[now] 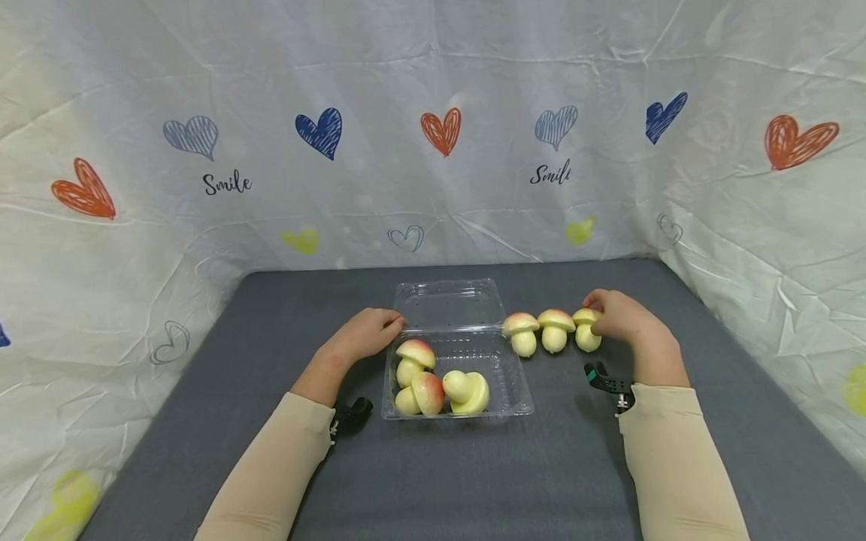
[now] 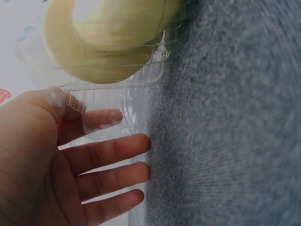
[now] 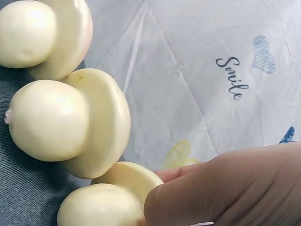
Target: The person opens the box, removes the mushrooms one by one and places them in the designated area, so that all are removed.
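My left hand [image 1: 368, 332] is at the left edge of a clear plastic clamshell box [image 1: 510, 383], thumb and index finger pinching its rim; the other fingers stretch along the outside in the left wrist view. Inside the box lie three toy mushrooms: one [image 1: 416, 353] at the back left, one [image 1: 428, 393] in front of it, and one [image 1: 467, 392] turned stem-up towards the middle. With thumb and fingers, my right hand [image 1: 625, 319] pinches the cap of the rightmost mushroom [image 1: 587, 338] in a row standing right of the box.
Two more mushrooms, one [image 1: 522, 334] close to the box and another [image 1: 555, 330] in the middle, complete the row. The box's lid [image 1: 446, 300] lies folded back behind it. A dark grey cloth [image 1: 473, 481] covers the table; a white printed curtain [image 1: 379, 188] hangs behind.
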The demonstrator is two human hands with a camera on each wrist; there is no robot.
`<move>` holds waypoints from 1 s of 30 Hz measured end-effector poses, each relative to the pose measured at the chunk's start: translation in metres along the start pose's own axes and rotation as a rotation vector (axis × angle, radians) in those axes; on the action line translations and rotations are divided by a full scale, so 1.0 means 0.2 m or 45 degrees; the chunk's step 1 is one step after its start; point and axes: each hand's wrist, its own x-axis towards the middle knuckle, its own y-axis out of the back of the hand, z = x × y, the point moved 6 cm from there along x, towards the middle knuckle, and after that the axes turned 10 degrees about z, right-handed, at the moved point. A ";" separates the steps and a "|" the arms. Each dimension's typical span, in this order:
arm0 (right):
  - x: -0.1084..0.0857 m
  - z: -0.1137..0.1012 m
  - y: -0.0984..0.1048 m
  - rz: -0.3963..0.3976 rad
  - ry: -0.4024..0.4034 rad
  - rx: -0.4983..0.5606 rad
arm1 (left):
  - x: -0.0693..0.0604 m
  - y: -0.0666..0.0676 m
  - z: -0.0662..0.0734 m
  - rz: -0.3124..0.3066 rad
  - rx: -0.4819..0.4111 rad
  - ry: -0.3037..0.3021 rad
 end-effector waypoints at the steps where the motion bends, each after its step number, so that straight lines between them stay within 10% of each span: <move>1: 0.00 0.00 0.00 -0.007 -0.001 -0.002 | 0.00 0.00 0.00 0.000 0.000 0.001; 14: -0.08 -0.05 0.07 -0.086 -0.017 0.122 | 0.00 -0.01 0.00 -0.013 0.012 0.016; 30: -0.17 -0.38 0.15 -0.074 0.216 0.236 | 0.00 -0.01 -0.01 0.003 0.027 -0.007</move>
